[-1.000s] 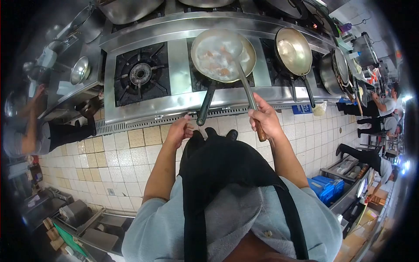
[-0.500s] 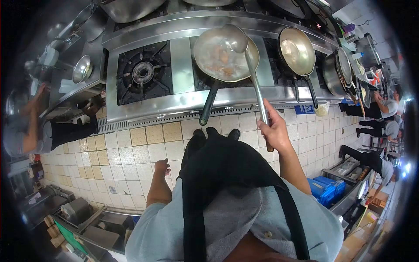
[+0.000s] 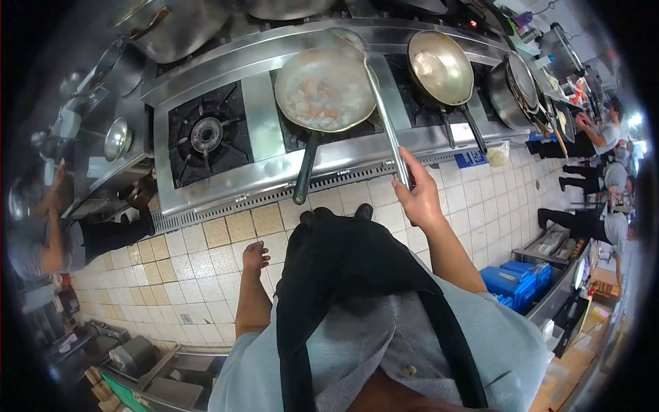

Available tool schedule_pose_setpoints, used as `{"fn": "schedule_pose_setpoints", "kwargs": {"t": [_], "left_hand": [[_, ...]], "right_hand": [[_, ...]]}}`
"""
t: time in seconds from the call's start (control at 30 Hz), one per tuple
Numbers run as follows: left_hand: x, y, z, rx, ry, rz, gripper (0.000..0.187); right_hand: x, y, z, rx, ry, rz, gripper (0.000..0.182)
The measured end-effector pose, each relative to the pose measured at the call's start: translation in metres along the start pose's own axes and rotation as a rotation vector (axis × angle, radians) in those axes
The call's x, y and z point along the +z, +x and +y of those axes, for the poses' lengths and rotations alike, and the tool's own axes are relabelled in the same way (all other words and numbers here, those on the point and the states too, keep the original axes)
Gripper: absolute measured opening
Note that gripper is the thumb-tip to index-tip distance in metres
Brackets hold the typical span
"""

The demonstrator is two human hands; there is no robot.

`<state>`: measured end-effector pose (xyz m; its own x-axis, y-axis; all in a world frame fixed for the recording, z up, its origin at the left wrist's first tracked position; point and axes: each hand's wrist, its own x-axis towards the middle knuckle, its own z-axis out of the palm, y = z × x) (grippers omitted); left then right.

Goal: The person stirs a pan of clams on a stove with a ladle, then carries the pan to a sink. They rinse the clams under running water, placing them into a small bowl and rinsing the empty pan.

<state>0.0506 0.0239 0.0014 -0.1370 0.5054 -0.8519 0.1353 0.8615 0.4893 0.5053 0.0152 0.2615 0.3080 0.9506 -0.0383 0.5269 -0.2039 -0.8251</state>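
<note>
My right hand (image 3: 416,196) grips the handle of a long steel ladle (image 3: 382,117); its bowl reaches past the far rim of a steaming frying pan (image 3: 324,89) with pale and orange pieces in liquid. The pan sits on the middle burner of a steel stove (image 3: 264,117), and its dark handle (image 3: 303,175) points toward me. My left hand (image 3: 255,256) hangs at my side over the tiled floor, fingers loosely curled, holding nothing. I wear a black apron over a grey shirt.
An unused burner (image 3: 206,134) lies left of the pan; a second pan (image 3: 439,67) and stacked pans (image 3: 518,89) stand to the right. A person (image 3: 48,237) works at the left counter, others (image 3: 597,137) at the right. Blue crates (image 3: 518,281) sit on the floor.
My left hand dropped from near the pan handle to my side. The ladle lifted out of the pan, and its bowl now sits beyond the pan's far rim.
</note>
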Motion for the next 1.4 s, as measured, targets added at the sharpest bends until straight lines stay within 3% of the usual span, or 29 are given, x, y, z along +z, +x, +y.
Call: {"fn": "schedule_pose_setpoints", "kwargs": {"t": [0.07, 0.13, 0.17, 0.2, 0.23, 0.37, 0.47, 0.53, 0.6, 0.7, 0.8, 0.97, 1.13, 1.4], "left_hand": [[-0.007, 0.008, -0.017, 0.013, -0.036, -0.034, 0.041], [-0.012, 0.029, -0.039, -0.064, 0.059, -0.045, 0.038], [-0.004, 0.021, -0.035, -0.138, 0.135, -0.004, 0.037], [-0.009, 0.025, -0.046, -0.073, 0.169, -0.132, 0.036], [0.007, 0.005, -0.034, -0.174, 0.170, 0.012, 0.033], [0.036, -0.017, -0.033, -0.137, 0.102, 0.057, 0.029], [0.053, -0.017, -0.040, 0.031, 0.185, 0.019, 0.031], [0.066, -0.037, -0.016, -0.098, -0.024, 0.051, 0.034], [0.066, -0.049, 0.002, -0.084, -0.064, 0.051, 0.037], [0.050, -0.052, 0.039, 0.108, -0.210, 0.095, 0.038], [0.010, -0.035, 0.088, 0.274, -0.327, 0.112, 0.036], [-0.079, -0.053, 0.234, 0.654, -0.490, 0.117, 0.034], [-0.193, -0.056, 0.379, 0.968, -0.414, 0.214, 0.039], [-0.304, -0.008, 0.562, 0.970, -0.639, 0.294, 0.057]], "right_hand": [[-0.001, 0.003, 0.004, -0.203, -0.120, 0.116, 0.070], [-0.005, 0.008, 0.010, -0.141, 0.058, 0.061, 0.067], [-0.015, 0.008, -0.008, 0.116, 0.190, -0.041, 0.065], [-0.023, 0.011, -0.008, 0.169, 0.269, -0.092, 0.064], [-0.030, 0.012, -0.009, 0.216, 0.314, -0.132, 0.063], [-0.041, 0.014, 0.016, 0.236, 0.301, -0.149, 0.064], [-0.051, 0.022, 0.032, 0.263, 0.307, -0.174, 0.065], [-0.055, 0.028, 0.040, 0.282, 0.308, -0.211, 0.064], [-0.052, 0.034, 0.047, 0.258, 0.268, -0.197, 0.065], [-0.049, 0.041, 0.040, 0.276, 0.231, -0.209, 0.066], [-0.032, 0.044, 0.034, 0.242, 0.273, -0.145, 0.065], [0.003, 0.043, 0.008, 0.256, 0.331, -0.097, 0.066], [0.049, 0.036, -0.024, 0.253, 0.205, -0.047, 0.066], [0.101, 0.011, -0.067, 0.382, 0.207, 0.071, 0.068]]}}
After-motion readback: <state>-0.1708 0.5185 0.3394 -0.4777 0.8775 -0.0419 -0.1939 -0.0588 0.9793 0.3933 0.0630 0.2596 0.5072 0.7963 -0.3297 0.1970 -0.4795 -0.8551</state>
